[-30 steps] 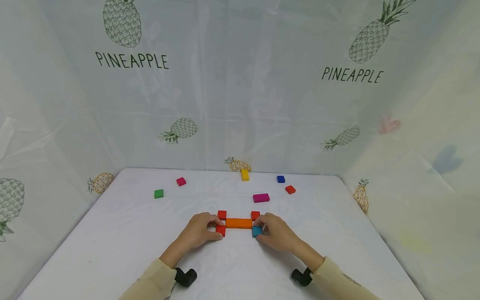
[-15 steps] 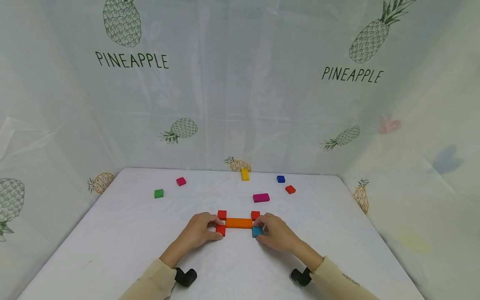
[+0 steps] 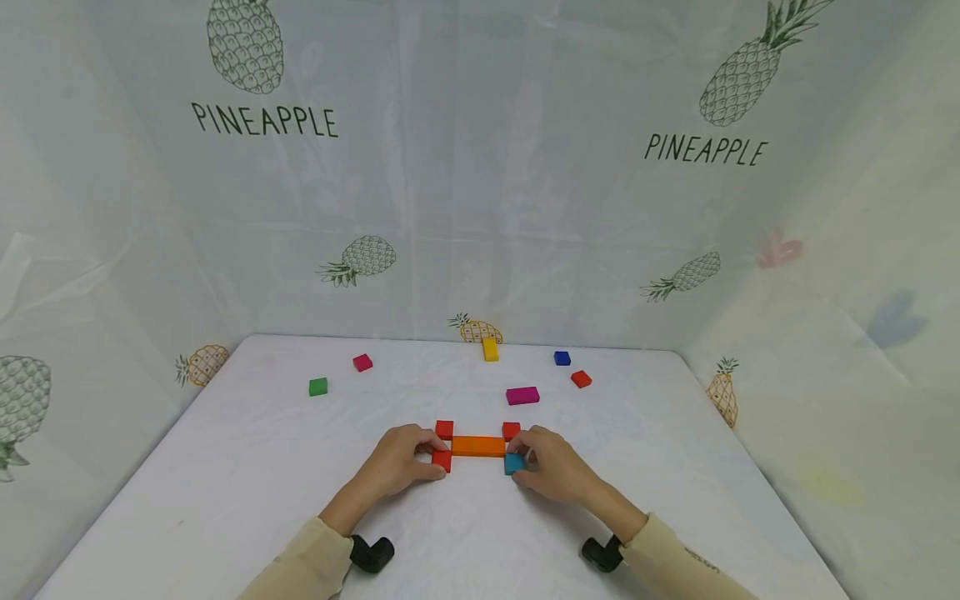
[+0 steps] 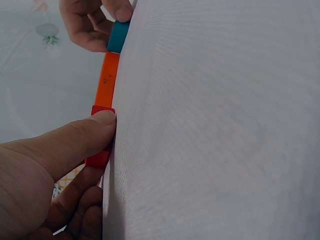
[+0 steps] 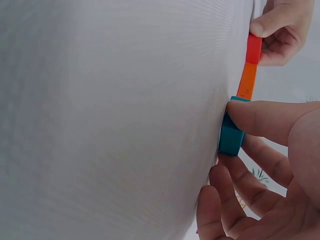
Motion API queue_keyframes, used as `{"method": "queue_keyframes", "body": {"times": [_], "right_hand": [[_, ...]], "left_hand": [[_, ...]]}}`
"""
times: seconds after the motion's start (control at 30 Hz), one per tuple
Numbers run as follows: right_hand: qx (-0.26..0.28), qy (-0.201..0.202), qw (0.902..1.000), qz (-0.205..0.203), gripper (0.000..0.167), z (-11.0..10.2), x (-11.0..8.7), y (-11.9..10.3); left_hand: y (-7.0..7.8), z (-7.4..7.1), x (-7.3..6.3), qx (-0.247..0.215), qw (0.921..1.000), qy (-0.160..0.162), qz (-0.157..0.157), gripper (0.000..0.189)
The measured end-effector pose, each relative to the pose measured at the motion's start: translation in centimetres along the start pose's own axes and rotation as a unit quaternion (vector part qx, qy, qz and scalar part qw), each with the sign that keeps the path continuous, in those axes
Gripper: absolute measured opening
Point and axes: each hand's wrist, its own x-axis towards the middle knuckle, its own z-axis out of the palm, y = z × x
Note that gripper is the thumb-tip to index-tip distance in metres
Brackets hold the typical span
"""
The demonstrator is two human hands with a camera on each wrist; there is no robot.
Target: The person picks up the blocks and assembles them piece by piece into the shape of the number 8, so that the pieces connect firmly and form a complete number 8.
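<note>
My left hand [image 3: 405, 458] pinches a red block [image 3: 442, 462] between thumb and fingers at the near left end of a long orange block [image 3: 477, 447]. Opposite it, my right hand [image 3: 553, 465] pinches a teal block [image 3: 513, 464] at the orange block's near right end. Behind these, a red cube [image 3: 444, 430] stands at the far left end and another red cube [image 3: 512, 431] at the far right end. In the left wrist view the thumb lies on the red block [image 4: 98, 159]; in the right wrist view the thumb presses the teal block [image 5: 231, 137].
Farther back on the white table [image 3: 225, 483] lie a magenta block [image 3: 522, 396], a yellow block [image 3: 490, 349], a blue block [image 3: 562, 358], a red block [image 3: 581, 379], a green block [image 3: 318, 387] and a pinkish-red block [image 3: 363, 362]. A pineapple-print sheet [image 3: 480, 192] hangs behind.
</note>
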Motion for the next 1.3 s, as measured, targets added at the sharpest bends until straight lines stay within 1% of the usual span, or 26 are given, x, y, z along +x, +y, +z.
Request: {"method": "queue_keyframes", "body": {"times": [0.9, 1.13, 1.23, 1.3], "right_hand": [[0.003, -0.003, 1.0, 0.008, 0.034, 0.0, 0.1, 0.0], [0.004, -0.009, 0.9999, -0.004, 0.036, -0.6, 0.0, 0.2], [0.008, -0.012, 0.9998, -0.013, 0.037, -1.1, -0.2, 0.3], [0.016, -0.014, 0.9997, -0.01, 0.038, -1.7, -0.3, 0.4]], "left_hand": [[0.0, 0.1, 0.1, 0.002, 1.0, -0.001, -0.006, 0.028], [-0.1, 0.0, 0.1, 0.004, 1.0, -0.002, -0.006, 0.028], [-0.1, 0.0, 0.1, 0.002, 1.0, -0.002, -0.008, 0.028], [-0.1, 0.0, 0.1, 0.001, 1.0, -0.002, -0.008, 0.028]]}}
